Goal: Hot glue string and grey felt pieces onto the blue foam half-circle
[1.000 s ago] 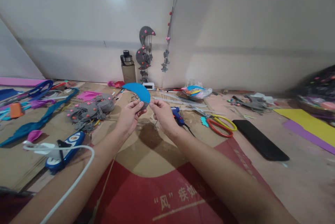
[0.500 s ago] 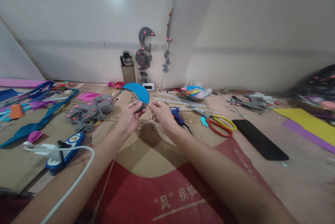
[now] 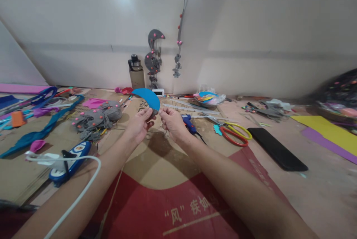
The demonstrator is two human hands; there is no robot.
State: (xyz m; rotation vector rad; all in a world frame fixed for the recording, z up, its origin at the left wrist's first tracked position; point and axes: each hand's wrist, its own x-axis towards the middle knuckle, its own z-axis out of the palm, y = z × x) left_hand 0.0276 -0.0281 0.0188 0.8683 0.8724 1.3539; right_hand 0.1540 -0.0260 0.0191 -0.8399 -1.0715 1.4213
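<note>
A blue felt crescent [image 3: 148,96] is held up over the cardboard [image 3: 158,174], with a grey layer showing at its lower end. My left hand [image 3: 141,123] pinches the crescent's lower edge between thumb and fingers. The fingertips of my right hand [image 3: 172,123] are closed together at the crescent's lower right end; a thin thread seems to hang below them. Just right of that hand lies a blue glue gun [image 3: 189,123]. Scissors [image 3: 235,133] with red and yellow handles rest farther right.
At left lie grey felt pieces with pink pompoms [image 3: 96,118], a teal strip [image 3: 47,133] and a blue-and-white device [image 3: 71,162] with a white cable. A bottle [image 3: 137,77] stands by the wall. A bowl [image 3: 210,101] of scraps and a black phone [image 3: 276,149] sit to the right.
The crescent has shifted very slightly to the right along with my fingers. Both hands keep nearly the same pose, and everything else stays in place.
</note>
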